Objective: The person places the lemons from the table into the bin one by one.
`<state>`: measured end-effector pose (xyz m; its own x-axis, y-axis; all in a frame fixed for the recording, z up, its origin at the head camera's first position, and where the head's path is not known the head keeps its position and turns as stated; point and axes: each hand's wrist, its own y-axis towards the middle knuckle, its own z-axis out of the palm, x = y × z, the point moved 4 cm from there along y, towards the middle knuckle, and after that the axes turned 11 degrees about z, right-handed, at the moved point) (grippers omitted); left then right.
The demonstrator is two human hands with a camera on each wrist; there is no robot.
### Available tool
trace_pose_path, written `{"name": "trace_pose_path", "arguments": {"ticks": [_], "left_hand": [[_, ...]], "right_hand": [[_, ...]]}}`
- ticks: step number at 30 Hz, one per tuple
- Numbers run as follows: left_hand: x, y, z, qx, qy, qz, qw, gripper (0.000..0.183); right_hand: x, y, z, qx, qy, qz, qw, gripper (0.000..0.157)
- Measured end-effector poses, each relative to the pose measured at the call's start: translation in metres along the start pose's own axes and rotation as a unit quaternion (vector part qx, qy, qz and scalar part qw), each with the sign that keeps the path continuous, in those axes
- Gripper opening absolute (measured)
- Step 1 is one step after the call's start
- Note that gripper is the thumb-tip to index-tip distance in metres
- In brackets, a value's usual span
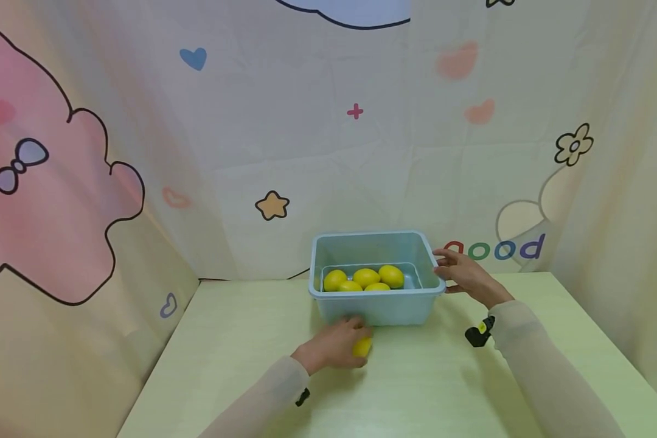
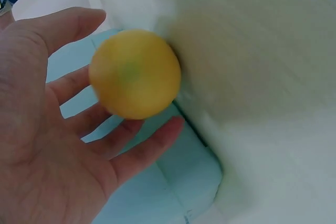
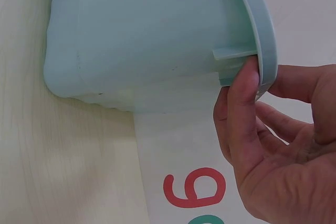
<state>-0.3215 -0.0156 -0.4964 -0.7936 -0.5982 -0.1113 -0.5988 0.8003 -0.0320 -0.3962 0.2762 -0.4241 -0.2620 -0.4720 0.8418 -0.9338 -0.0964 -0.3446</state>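
A light blue plastic bin [image 1: 380, 309] stands at the back of the table with several yellow lemons [image 1: 391, 276] inside. One more lemon [image 1: 363, 347] is on the table just before its front wall. My left hand [image 1: 334, 344] is at this lemon. In the left wrist view, the fingers reach behind the lemon [image 2: 135, 74], fairly straight, while the thumb stands apart from it. At the bin's right end, my right hand [image 1: 467, 275] holds the rim. The right wrist view shows the right hand [image 3: 278, 140] pinching that rim between thumb and fingers.
The pale wooden table [image 1: 241, 340] reaches back to a printed curtain [image 1: 285, 121], close behind the bin. Black wrist straps [image 1: 479, 333] hang below both sleeves.
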Motion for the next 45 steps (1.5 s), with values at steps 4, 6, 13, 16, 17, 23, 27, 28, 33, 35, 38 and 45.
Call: {"name": "trace_pose_path", "arguments": {"ticks": [4, 6, 13, 16, 17, 23, 27, 28, 33, 35, 38, 45], "left_hand": [[0.001, -0.001, 0.008, 0.031, -0.036, -0.011, 0.9988, 0.047], [0.001, -0.002, 0.011, 0.043, -0.044, -0.009, 0.9981, 0.043], [0.000, -0.007, 0.018, 0.063, -0.034, 0.008, 0.9974, 0.037], [-0.001, -0.009, 0.018, 0.078, -0.033, 0.005, 0.9964, 0.037], [-0.002, -0.009, 0.018, 0.083, -0.034, 0.005, 0.9960, 0.036], [-0.006, -0.012, 0.015, 0.090, -0.033, 0.013, 0.9953, 0.036], [-0.009, -0.015, 0.009, 0.090, -0.032, 0.013, 0.9953, 0.036], [-0.010, -0.016, 0.008, 0.090, -0.032, 0.015, 0.9953, 0.035], [-0.015, -0.017, 0.000, 0.080, -0.025, 0.030, 0.9960, 0.035], [-0.017, -0.017, -0.005, 0.074, -0.014, 0.038, 0.9965, 0.035], [-0.020, -0.018, -0.015, 0.065, 0.000, 0.046, 0.9968, 0.036], [-0.025, -0.021, -0.037, 0.057, -0.008, 0.046, 0.9973, 0.039]], "right_hand": [[0.001, -0.002, 0.001, -0.001, -0.002, -0.001, 1.000, 0.067], [0.001, -0.002, 0.001, -0.003, -0.002, -0.002, 1.000, 0.067], [0.000, -0.001, 0.000, -0.007, -0.005, 0.004, 1.000, 0.068], [-0.001, 0.001, 0.000, -0.007, -0.005, 0.004, 1.000, 0.067], [-0.001, 0.001, -0.001, -0.007, -0.004, 0.004, 1.000, 0.067], [0.002, -0.001, 0.000, -0.005, -0.008, 0.002, 1.000, 0.067], [0.005, -0.003, 0.001, -0.007, -0.011, 0.000, 1.000, 0.067], [0.005, -0.003, 0.001, -0.007, -0.011, 0.002, 1.000, 0.067], [0.004, -0.004, 0.002, -0.003, -0.012, 0.006, 1.000, 0.067], [0.004, -0.003, 0.002, -0.004, -0.012, 0.003, 1.000, 0.067], [0.004, -0.002, 0.001, -0.004, -0.013, -0.003, 1.000, 0.067], [0.003, -0.001, 0.001, -0.005, -0.010, -0.003, 1.000, 0.067]]}}
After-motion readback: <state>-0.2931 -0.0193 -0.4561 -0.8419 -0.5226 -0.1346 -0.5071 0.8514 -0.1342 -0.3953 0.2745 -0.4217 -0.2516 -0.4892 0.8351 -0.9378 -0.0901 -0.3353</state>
